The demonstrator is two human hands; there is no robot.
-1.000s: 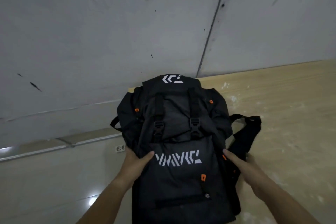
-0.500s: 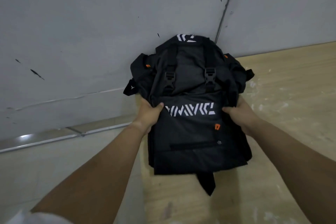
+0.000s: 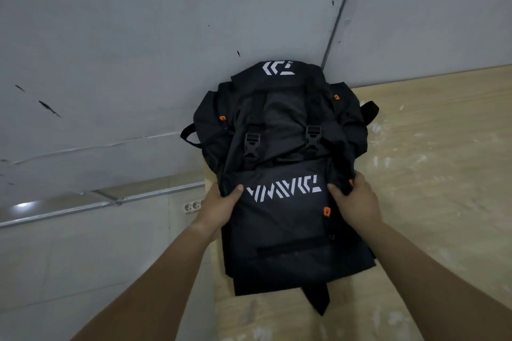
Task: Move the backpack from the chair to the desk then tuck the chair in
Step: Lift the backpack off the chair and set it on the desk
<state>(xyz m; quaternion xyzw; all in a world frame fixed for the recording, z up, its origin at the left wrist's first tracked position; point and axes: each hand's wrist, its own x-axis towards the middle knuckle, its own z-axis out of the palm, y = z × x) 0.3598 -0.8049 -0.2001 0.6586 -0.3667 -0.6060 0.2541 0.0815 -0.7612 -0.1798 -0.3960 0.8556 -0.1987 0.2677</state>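
A black backpack (image 3: 282,163) with white lettering, orange zip pulls and two buckled straps lies on the left end of the light wooden desk (image 3: 432,174), its top against the grey wall. My left hand (image 3: 221,206) grips its left side by the front pocket. My right hand (image 3: 353,199) grips its right side, fingers curled into the fabric. A loose black strap (image 3: 318,297) trails off the bag's bottom onto the desk. The chair is out of view.
A grey wall (image 3: 138,50) runs behind the desk, with a vertical seam at its upper right. Left of the desk, the tiled floor (image 3: 83,271) and a white wall socket (image 3: 192,206) show below the desk's left edge (image 3: 212,271).
The backpack has gone from hanging over the desk's left end to lying on it against the wall. Both hands stayed on its sides and my arms stretched forward.
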